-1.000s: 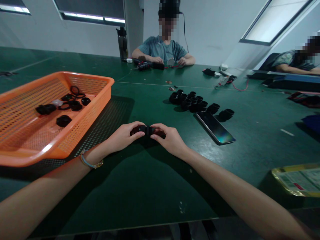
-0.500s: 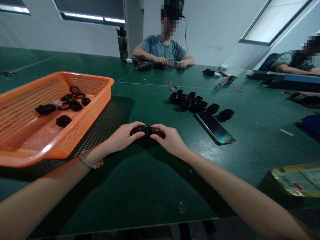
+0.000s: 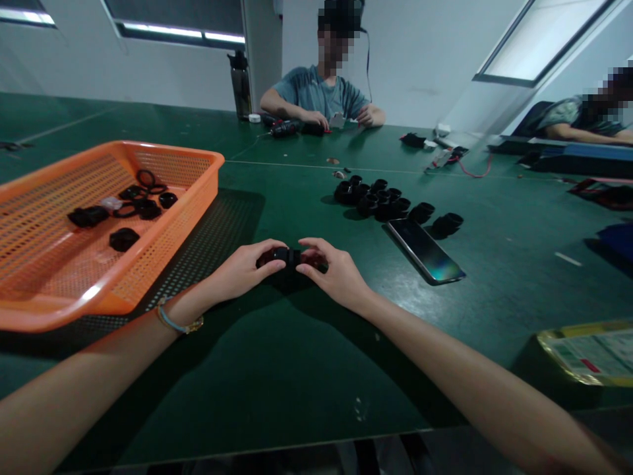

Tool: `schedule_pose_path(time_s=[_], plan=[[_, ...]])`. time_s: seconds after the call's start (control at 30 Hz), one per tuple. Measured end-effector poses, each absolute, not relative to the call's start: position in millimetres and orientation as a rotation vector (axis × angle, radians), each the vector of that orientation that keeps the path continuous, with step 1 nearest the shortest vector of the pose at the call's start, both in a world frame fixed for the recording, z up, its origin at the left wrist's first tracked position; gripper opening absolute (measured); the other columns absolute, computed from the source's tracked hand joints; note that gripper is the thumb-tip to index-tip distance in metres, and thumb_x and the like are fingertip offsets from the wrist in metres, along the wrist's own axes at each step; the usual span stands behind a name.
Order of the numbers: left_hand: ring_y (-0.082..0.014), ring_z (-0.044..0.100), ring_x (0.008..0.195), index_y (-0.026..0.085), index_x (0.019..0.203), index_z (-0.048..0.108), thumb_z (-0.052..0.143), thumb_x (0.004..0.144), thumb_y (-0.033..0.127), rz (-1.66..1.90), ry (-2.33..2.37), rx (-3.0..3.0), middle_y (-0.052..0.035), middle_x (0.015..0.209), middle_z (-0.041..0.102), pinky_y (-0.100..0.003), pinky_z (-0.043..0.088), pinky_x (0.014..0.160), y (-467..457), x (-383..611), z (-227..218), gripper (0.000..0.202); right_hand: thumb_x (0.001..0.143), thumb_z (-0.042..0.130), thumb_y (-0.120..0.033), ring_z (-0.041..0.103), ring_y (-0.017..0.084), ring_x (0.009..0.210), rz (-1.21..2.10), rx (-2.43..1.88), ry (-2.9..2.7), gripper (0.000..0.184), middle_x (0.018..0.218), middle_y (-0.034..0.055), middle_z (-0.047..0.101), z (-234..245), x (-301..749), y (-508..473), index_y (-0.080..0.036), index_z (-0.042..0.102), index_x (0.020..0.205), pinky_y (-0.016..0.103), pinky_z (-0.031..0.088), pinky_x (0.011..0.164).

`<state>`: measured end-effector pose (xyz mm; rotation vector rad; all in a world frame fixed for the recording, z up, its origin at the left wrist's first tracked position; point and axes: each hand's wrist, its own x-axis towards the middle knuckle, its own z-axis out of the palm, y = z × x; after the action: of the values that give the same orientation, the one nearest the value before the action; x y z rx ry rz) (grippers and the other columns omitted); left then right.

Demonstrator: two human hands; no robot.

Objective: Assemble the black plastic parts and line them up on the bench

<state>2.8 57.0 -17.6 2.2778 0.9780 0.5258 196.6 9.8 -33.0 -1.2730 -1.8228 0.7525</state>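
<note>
Just above the table, my left hand (image 3: 247, 267) is closed on a small round black plastic fitting (image 3: 281, 254), thumb in front and fingers behind. A ridged ring shows at its right end. My right hand (image 3: 329, 267) sits at that end with thumb and forefinger parted. The thumb tip is close to the ring; contact cannot be made out, and the other fingers are partly hidden. To the right, beyond the hands, a group of similar black fittings (image 3: 380, 200) stands on the green table (image 3: 277, 382).
On the left is an orange basket (image 3: 171, 264) with several black rings and fittings inside. A phone (image 3: 424, 251) lies right of my hands, and a yellow-edged pack (image 3: 591, 353) at the right edge. Across the table sits a person (image 3: 321, 95) near a power drill (image 3: 284, 128) and a bottle (image 3: 241, 86).
My right forefinger has lifted off the fitting, widening the gap to the thumb. The left hand keeps its hold. Across the table, the person's hand on the right has risen slightly.
</note>
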Motion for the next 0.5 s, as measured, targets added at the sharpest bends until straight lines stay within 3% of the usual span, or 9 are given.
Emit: schedule_pose_path(time_s=[0.2,0.5], plan=[[-0.0233,0.06,0.094,0.016,0.108,0.056,0.044,0.082,0.037,0.517,0.976,2.294,-0.0075,0.106,0.066,-0.034,0.046,0.084,57.5,3.1,-18.2,0.035,0.078,0.061,-0.018,0.062,0.013,0.072,0.711,-1.25,-1.873,0.023,0.08,-0.0003,0.065,-31.1,196.1,10.0,-0.021,0.058,0.101,0.029,0.052,0.07],[-0.0229,0.061,0.089,0.015,0.107,0.056,0.043,0.082,0.038,0.515,0.976,2.299,-0.0077,0.103,0.066,-0.034,0.046,0.081,57.8,2.5,-18.7,0.037,0.075,0.061,-0.011,0.063,0.013,0.075,0.732,-1.211,-1.882,0.029,0.084,0.0002,0.066,-33.4,197.5,9.8,-0.02,0.058,0.102,0.03,0.053,0.073]])
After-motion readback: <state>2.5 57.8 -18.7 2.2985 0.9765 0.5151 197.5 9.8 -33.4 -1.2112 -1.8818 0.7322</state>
